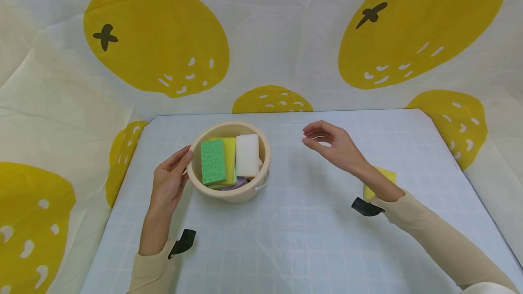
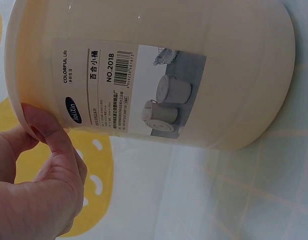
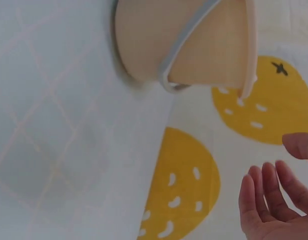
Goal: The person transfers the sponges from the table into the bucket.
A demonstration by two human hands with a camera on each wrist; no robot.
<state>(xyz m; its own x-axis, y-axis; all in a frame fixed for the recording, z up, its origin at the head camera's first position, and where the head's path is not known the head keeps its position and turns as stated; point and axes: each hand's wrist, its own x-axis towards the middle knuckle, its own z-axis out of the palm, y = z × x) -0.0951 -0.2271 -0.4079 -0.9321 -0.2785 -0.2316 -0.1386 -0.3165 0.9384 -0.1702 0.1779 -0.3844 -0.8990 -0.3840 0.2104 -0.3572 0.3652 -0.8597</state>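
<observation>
A cream plastic bucket [image 1: 233, 196] stands upright on the table, left of the middle. My left hand [image 1: 169, 178] pinches its rim on the left side, thumb and fingers on either face of the wall, as the left wrist view shows. Inside the bucket lie a green sponge [image 1: 213, 161], a yellow sponge [image 1: 230, 158], a white sponge block [image 1: 247, 155] and something purple [image 1: 234, 184] lower down. To the right of the bucket, my right hand [image 1: 333, 145] hovers over the table with relaxed, slightly bent fingers and holds nothing.
Partly hidden under the right forearm, a yellow sponge [image 1: 386, 177] lies on the table [image 1: 286, 239]. The bucket's pale handle [image 3: 181, 42] hangs down its right side. A printed label [image 2: 128, 92] faces the left wrist. Behind the table rises a lemon-patterned cloth [image 1: 282, 35].
</observation>
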